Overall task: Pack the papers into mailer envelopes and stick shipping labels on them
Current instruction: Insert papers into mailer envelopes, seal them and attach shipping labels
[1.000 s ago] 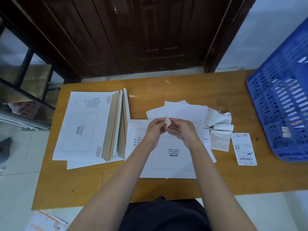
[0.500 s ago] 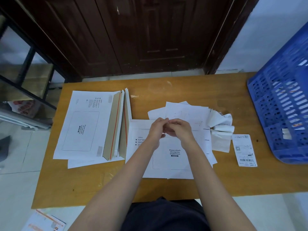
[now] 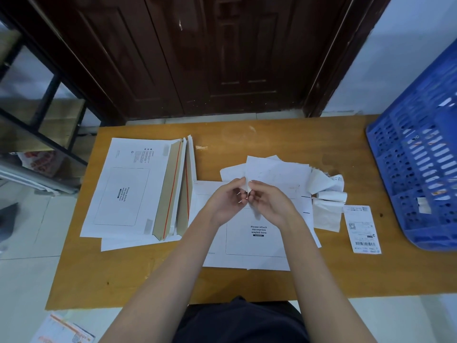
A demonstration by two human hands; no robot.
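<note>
Head view: both hands meet over the mailer, left hand and right hand pinching a small white label between fingertips, apparently peeling it. The label's long axis runs 12 to 6, and the waybill box lies just toward 6 o'clock of the fingers, about equally near both hands.

The wooden table carries a mailer stack, flat mailer, loose papers, shipping label, blue crate
</note>
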